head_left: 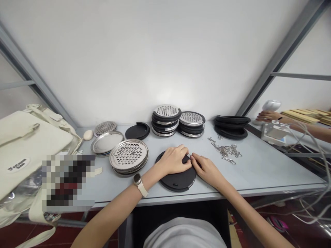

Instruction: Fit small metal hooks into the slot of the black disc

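Observation:
A round black plastic disc (178, 179) lies on the table in front of me, a small slot near its front edge. My left hand (176, 160) bears on its top with the fingers curled over it, closed on the disc. At the disc's right edge my right hand (205, 168) is closed in a pinch on a small metal wire clip (189, 156), mostly hidden by the fingers. Several loose wire clips (227, 150) lie in a heap to the right. Left of the disc is a stack of round metal grater plates (129, 155).
Plain metal discs (107, 143), another grater plate (105, 128) and a black holder (137, 131) lie at left. Assembled graters (165, 120) are stacked by the wall, black rings (231, 127) at right. A cream bag (38, 137) stands left. Another person's hand (269, 116) is at far right.

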### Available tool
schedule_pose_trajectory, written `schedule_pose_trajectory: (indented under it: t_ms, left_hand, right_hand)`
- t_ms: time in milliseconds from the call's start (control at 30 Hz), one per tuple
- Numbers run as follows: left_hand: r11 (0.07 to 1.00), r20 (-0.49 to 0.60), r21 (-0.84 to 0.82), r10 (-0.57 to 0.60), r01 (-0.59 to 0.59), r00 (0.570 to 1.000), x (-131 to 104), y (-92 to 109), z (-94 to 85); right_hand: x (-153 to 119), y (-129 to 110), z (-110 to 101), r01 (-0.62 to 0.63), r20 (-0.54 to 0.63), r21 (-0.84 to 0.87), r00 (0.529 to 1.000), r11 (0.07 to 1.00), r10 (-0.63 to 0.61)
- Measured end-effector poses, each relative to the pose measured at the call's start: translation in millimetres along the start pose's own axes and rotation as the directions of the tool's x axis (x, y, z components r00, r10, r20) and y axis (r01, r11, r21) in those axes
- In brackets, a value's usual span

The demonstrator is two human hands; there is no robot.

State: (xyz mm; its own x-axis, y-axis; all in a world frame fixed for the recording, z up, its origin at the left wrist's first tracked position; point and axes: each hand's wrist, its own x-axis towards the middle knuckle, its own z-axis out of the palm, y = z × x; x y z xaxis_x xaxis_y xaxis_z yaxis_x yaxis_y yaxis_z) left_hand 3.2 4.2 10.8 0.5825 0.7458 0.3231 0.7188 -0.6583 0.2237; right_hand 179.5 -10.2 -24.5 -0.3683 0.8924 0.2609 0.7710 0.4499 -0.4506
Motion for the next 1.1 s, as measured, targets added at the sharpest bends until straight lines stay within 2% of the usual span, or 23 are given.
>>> schedule_pose_trajectory:
  t_ms: [467, 1100]
  left_hand:
    - [0.998, 0.031, 0.069, 0.006, -0.008, 0.999, -0.3, 0.1, 0.9]
    - [0.995, 0.009, 0.088, 0.041, -0.041, 0.999, -0.2, -0.7, 1.9]
  right_hand:
    - [0.0, -1.1, -0.9, -0.004, 0.001, -0.005, 1.000, 1.000, 0.004]
    - [0.2, -0.6, -0.4, -0.001, 0.009, -0.018, 1.000, 1.000, 0.001]
